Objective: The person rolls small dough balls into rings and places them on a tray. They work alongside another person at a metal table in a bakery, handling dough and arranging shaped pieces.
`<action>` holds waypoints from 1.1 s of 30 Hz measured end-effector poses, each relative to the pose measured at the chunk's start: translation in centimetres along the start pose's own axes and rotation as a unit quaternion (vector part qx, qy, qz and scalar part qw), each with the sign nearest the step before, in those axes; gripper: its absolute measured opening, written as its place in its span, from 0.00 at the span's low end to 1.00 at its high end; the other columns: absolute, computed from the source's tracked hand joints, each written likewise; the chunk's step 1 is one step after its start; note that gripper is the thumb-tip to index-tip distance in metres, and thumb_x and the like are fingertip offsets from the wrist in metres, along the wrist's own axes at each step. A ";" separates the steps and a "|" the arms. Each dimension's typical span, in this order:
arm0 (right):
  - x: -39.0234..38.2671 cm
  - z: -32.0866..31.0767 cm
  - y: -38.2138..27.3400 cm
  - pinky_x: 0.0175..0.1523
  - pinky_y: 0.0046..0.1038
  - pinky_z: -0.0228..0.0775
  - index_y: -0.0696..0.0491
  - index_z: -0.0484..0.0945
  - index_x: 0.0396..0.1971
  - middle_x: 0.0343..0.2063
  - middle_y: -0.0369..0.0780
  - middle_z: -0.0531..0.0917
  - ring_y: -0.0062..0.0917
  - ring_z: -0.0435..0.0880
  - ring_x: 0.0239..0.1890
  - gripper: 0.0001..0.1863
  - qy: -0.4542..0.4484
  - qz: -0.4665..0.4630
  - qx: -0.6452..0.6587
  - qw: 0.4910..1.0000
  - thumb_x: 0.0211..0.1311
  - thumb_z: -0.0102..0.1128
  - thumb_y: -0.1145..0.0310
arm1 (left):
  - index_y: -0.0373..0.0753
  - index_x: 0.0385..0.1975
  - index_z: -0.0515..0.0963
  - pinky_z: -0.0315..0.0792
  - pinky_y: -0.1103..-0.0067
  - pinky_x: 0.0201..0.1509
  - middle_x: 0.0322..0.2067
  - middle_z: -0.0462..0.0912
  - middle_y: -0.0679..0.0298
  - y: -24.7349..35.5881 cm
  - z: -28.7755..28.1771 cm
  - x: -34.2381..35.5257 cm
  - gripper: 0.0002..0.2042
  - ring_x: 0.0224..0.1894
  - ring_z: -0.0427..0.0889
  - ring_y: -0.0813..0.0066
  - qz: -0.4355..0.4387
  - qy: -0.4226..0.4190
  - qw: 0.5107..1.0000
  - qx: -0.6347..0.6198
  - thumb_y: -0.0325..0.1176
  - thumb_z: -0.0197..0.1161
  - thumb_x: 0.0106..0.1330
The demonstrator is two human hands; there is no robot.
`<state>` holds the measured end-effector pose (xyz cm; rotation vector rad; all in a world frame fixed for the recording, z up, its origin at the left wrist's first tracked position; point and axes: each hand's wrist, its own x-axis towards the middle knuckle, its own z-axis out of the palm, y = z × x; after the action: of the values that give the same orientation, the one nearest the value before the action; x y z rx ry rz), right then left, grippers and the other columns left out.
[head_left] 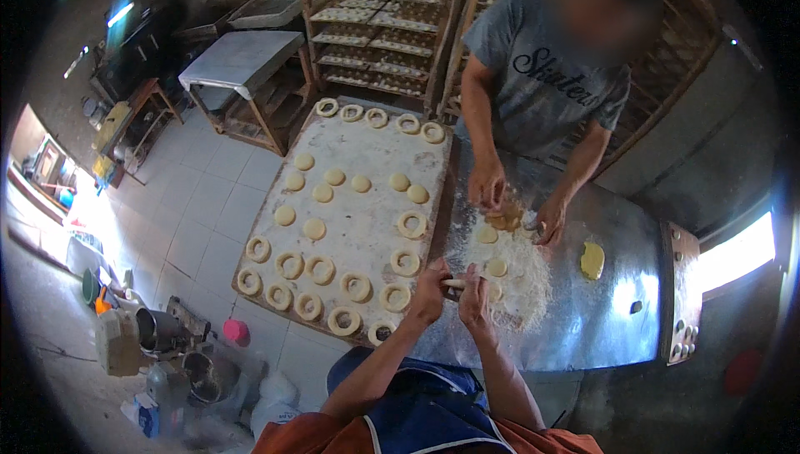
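My left hand (430, 291) and my right hand (475, 297) meet above the seam between a floured board and a metal table. Both are closed, fingertips pinching a small pale piece of dough (454, 284) between them; its exact shape is partly hidden by my fingers. On the board (358, 225) to the left lie several dough rings (356, 300), set along its far and near edges. Flat dough discs (361, 183) rest in its middle. Right beside my right hand, small dough rounds (497, 267) sit on scattered flour (531, 283).
Across the metal table (600, 321), a co-worker in a grey shirt (554, 79) handles brownish dough (506, 219) over the flour. A yellow lump (592, 261) lies to the right. Racks of trays (375, 29) stand behind; mixing bowls (204, 375) are at lower left.
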<state>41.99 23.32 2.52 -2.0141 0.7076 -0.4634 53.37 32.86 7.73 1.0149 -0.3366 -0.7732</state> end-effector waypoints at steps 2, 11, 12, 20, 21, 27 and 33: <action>1.0 1.8 -5.2 0.46 0.45 0.71 0.63 0.76 0.50 0.40 0.57 0.80 0.48 0.77 0.42 0.24 -0.028 0.004 0.011 1.000 0.78 0.45 0.55 | 0.44 0.28 0.66 0.63 0.71 0.30 0.23 0.67 0.69 0.7 -3.1 0.2 0.15 0.26 0.69 0.73 0.173 0.034 0.927 0.330 0.46 0.46 0.76; 2.9 5.5 -9.9 0.35 0.37 0.71 0.64 0.78 0.38 0.26 0.51 0.82 0.33 0.78 0.28 0.33 -0.005 0.031 0.066 0.997 0.78 0.40 0.44 | 0.47 0.28 0.66 0.68 0.69 0.35 0.25 0.68 0.70 4.2 -6.3 0.4 0.14 0.27 0.71 0.72 0.125 0.051 0.926 0.352 0.45 0.45 0.75; 2.9 6.1 -10.6 0.35 0.38 0.71 0.64 0.78 0.38 0.27 0.52 0.82 0.37 0.79 0.28 0.33 -0.012 0.028 0.077 0.997 0.78 0.40 0.44 | 0.44 0.29 0.67 0.70 0.67 0.34 0.24 0.69 0.66 3.4 -7.5 0.6 0.16 0.26 0.72 0.70 0.111 0.061 0.959 0.254 0.46 0.43 0.76; 3.8 7.9 -15.1 0.33 0.48 0.66 0.61 0.78 0.25 0.19 0.55 0.76 0.53 0.78 0.24 0.33 -0.066 -0.040 -0.002 0.997 0.77 0.39 0.47 | 0.40 0.29 0.67 0.68 0.65 0.28 0.24 0.69 0.65 4.4 -11.5 1.1 0.21 0.24 0.74 0.67 0.239 0.057 0.887 0.390 0.52 0.52 0.74; 3.9 8.3 -15.3 0.32 0.47 0.66 0.61 0.77 0.23 0.17 0.55 0.75 0.51 0.77 0.23 0.34 -0.063 -0.038 0.021 0.997 0.77 0.39 0.47 | 0.39 0.28 0.67 0.68 0.64 0.28 0.24 0.70 0.63 4.5 -12.2 1.3 0.20 0.24 0.75 0.62 0.220 0.065 0.929 0.291 0.51 0.54 0.73; 4.7 9.6 -15.0 0.33 0.35 0.71 0.60 0.79 0.32 0.26 0.45 0.82 0.29 0.78 0.25 0.27 -0.106 -0.056 0.219 0.968 0.74 0.47 0.48 | 0.35 0.27 0.67 0.65 0.65 0.30 0.19 0.66 0.59 5.4 -15.7 2.0 0.18 0.23 0.67 0.67 0.262 0.074 0.835 0.478 0.42 0.41 0.74; 7.6 9.9 -16.6 0.55 0.44 0.74 0.58 0.79 0.46 0.43 0.52 0.84 0.49 0.83 0.49 0.20 -0.069 0.011 -0.062 0.996 0.57 0.69 0.63 | 0.32 0.32 0.72 0.71 0.56 0.36 0.29 0.79 0.45 8.7 -16.9 5.3 0.10 0.32 0.78 0.42 0.014 0.204 0.849 0.488 0.35 0.55 0.67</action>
<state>58.36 31.64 12.20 -2.1287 0.6864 -0.2708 70.56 42.34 6.14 2.0914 -0.3744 -0.2959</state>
